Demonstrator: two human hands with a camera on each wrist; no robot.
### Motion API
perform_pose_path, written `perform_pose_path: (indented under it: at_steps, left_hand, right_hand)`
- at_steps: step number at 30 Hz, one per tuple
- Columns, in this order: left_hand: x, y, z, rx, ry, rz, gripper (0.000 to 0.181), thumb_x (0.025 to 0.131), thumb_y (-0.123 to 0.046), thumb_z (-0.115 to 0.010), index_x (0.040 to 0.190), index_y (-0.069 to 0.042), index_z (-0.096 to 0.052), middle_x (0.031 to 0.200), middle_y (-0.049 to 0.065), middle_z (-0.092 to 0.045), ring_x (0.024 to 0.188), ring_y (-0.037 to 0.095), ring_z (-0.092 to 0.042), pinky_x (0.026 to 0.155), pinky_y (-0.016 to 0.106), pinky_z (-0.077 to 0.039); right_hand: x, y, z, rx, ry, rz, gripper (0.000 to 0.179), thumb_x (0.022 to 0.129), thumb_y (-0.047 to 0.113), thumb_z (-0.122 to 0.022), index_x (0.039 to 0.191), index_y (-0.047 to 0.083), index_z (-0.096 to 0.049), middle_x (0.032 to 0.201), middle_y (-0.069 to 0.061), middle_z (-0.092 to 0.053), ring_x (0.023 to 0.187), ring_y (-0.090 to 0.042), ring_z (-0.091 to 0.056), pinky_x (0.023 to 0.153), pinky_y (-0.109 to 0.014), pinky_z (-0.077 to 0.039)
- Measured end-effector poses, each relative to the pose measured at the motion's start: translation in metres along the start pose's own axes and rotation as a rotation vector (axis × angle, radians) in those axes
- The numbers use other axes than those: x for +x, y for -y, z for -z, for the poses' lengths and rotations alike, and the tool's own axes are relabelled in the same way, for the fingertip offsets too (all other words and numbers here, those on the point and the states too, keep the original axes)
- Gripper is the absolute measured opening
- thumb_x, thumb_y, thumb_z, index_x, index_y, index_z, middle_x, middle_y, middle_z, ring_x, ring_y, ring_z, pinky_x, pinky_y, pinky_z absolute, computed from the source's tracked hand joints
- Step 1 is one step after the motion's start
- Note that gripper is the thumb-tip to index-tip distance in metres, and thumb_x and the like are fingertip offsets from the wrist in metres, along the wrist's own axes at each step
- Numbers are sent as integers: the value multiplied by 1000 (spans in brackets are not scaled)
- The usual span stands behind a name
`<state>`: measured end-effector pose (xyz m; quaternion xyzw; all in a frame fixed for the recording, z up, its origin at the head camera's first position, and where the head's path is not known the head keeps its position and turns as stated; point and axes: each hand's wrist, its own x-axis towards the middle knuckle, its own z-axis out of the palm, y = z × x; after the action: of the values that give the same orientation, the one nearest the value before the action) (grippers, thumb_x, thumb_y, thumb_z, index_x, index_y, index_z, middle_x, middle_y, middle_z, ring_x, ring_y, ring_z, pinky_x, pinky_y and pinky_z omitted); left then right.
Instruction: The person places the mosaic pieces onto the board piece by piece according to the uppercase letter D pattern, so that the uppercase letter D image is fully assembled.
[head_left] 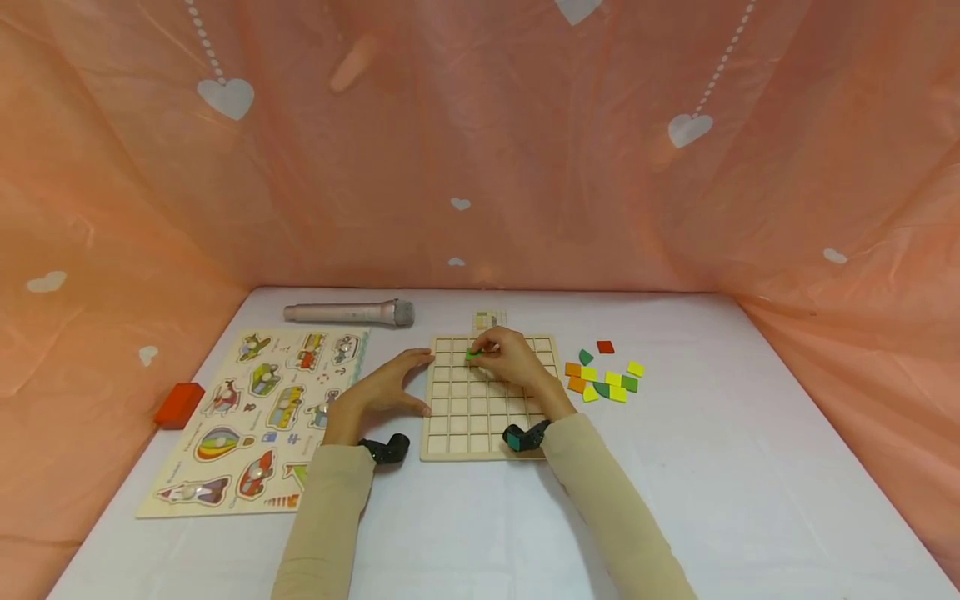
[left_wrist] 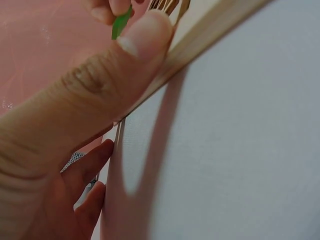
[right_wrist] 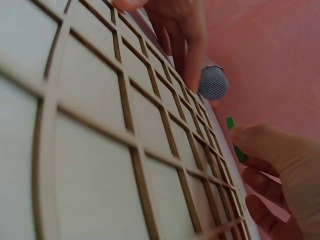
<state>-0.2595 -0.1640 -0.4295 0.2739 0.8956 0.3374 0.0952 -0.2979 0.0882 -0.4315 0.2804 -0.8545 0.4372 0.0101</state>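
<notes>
A wooden grid board (head_left: pixel 458 424) lies on the white table, its square cells divided by raised strips. My right hand (head_left: pixel 513 360) is over the board's upper part, pinching a small green tile (head_left: pixel 472 355) between thumb and fingers. In the right wrist view the green tile (right_wrist: pixel 239 154) is on edge, close above the far end of the grid. My left hand (head_left: pixel 382 387) rests against the board's left edge, thumb and fingers spread apart. From the left wrist, the left thumb (left_wrist: pixel 95 82) shows right at the board's side.
Several loose tiles (head_left: pixel 614 379), yellow, orange, green and red, lie right of the board. A small patterned card (head_left: pixel 490 319) sits behind it. Leftward are a picture puzzle (head_left: pixel 168 497), a microphone (head_left: pixel 345 312) and a red block (head_left: pixel 180 406). Pink curtains (head_left: pixel 480 167) enclose the table.
</notes>
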Motion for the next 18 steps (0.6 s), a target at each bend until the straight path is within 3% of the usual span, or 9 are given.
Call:
perform_pose_path:
  at_steps: [9, 18]
  left_hand:
    - [1, 2, -1, 1, -1, -5, 90, 67, -24, -84, 138, 5, -38, 146, 23, -30, 135, 39, -26, 111, 50, -23]
    - [1, 1, -1, 6, -7, 0, 89, 67, -25, -84, 137, 6, -38, 145, 23, -32, 135, 39, -27, 112, 49, -23]
  right_hand:
    - [10, 0, -21, -48, -24, 23, 8, 83, 11, -71, 89, 6, -69, 94, -4, -62, 86, -16, -61, 78, -23, -52]
    - [11, -2, -27, -175, -72, 82, 9, 82, 13, -72, 89, 8, -73, 95, -3, -66, 90, -19, -58, 82, -32, -49]
